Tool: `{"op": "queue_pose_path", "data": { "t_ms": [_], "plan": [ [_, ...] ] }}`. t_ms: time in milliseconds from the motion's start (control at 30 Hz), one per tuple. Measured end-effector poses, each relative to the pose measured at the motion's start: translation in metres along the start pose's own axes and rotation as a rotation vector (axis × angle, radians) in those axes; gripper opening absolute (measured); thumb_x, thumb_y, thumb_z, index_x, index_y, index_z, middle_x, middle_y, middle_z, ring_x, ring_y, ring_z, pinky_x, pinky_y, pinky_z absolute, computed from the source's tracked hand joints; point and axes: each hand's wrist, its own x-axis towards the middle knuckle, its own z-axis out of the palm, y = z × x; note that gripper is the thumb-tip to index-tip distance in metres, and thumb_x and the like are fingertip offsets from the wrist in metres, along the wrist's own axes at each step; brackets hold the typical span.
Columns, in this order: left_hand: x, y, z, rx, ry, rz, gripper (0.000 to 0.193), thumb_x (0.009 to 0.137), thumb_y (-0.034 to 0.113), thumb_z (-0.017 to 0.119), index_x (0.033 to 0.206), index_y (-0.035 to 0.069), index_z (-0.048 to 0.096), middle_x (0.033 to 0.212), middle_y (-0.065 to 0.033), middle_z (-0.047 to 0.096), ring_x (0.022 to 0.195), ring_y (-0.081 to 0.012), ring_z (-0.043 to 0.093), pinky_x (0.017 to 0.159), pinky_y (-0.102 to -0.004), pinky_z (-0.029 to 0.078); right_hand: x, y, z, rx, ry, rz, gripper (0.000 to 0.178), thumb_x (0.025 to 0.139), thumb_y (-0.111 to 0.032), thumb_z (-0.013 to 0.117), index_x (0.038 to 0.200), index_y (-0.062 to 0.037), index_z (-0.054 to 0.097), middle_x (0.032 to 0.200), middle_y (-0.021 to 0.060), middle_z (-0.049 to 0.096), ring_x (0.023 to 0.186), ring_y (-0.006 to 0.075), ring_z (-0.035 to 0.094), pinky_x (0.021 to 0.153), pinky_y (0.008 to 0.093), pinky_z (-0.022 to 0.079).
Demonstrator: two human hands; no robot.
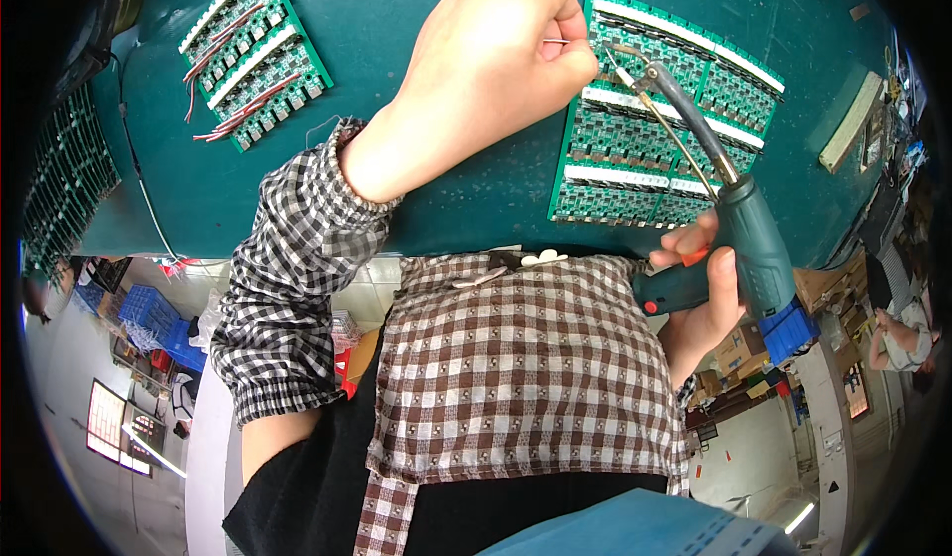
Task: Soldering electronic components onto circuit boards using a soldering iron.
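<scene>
Apron: brown-and-white checked cloth apron (526, 358), soft weave, nearest the camera.
Right hand: right hand (699, 298) with fingers clamped round the dark green pistol-grip soldering gun (744, 244), orange trigger under one finger, blue block at its butt, thin metal tip reaching to the boards.
Left hand: left hand (496, 60) in a checked sleeve, fingers pinched together on a thin wire (555, 41).
Boards: green circuit-board panel (659, 120) with white strips, flat on the dark teal table (397, 10).
Far left: second panel (253, 50) carrying red wires.
</scene>
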Motion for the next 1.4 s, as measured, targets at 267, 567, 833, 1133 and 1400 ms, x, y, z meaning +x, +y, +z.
{"op": "queue_pose_path", "data": {
  "t_ms": [267, 567, 833, 1133, 1400],
  "plan": [
    [0.000, 0.001, -0.001, 0.005, 0.001, -0.007, 0.012, 0.066, 0.013, 0.065, 0.072, 0.004, 0.060, 0.062, -0.0072, 0.058, 0.060, -0.0227, 0.060, 0.055, -0.0344, 0.048, 0.000, 0.002, 0.000, 0.042, -0.027, -0.010, 0.042, 0.082, -0.028, 0.062, 0.102, 0.0083, 0.054, 0.071, 0.0111, 0.054, 0.063, 0.0200, 0.059, 0.051, 0.0286, 0.054],
    [0.000, 0.001, 0.001, -0.011, 0.015, -0.015, 0.012, 0.067, 0.012, 0.065, 0.073, 0.004, 0.060, 0.062, -0.0082, 0.059, 0.059, -0.0229, 0.060, 0.054, -0.0344, 0.048, 0.000, 0.003, 0.000, 0.057, -0.037, -0.029, 0.042, 0.082, -0.027, 0.062, 0.103, 0.0086, 0.053, 0.067, 0.0095, 0.052, 0.060, 0.0187, 0.058, 0.051, 0.0280, 0.054],
    [-0.002, 0.001, 0.002, -0.008, 0.032, -0.007, 0.011, 0.067, 0.012, 0.064, 0.072, 0.003, 0.060, 0.061, -0.0083, 0.058, 0.057, -0.0239, 0.060, 0.053, -0.0348, 0.048, 0.001, 0.004, -0.001, 0.062, -0.059, -0.028, 0.042, 0.082, -0.025, 0.061, 0.105, 0.0087, 0.052, 0.068, 0.0099, 0.052, 0.060, 0.0186, 0.057, 0.052, 0.0284, 0.054],
    [-0.001, 0.000, 0.003, 0.006, 0.042, 0.019, 0.012, 0.066, 0.012, 0.065, 0.071, 0.003, 0.059, 0.062, -0.0094, 0.059, 0.058, -0.0248, 0.060, 0.053, -0.0354, 0.048, 0.002, 0.007, -0.003, 0.062, -0.064, -0.010, 0.042, 0.083, -0.025, 0.061, 0.105, 0.0094, 0.052, 0.068, 0.0097, 0.053, 0.062, 0.0187, 0.057, 0.053, 0.0286, 0.054],
    [-0.002, -0.001, 0.003, 0.022, 0.055, 0.032, 0.012, 0.066, 0.012, 0.065, 0.071, 0.003, 0.059, 0.061, -0.0092, 0.059, 0.058, -0.0250, 0.060, 0.054, -0.0360, 0.048, 0.001, 0.007, -0.002, 0.063, -0.074, 0.002, 0.041, 0.083, -0.024, 0.061, 0.105, 0.0096, 0.051, 0.068, 0.0096, 0.053, 0.063, 0.0190, 0.057, 0.054, 0.0287, 0.054]
  ]
}}
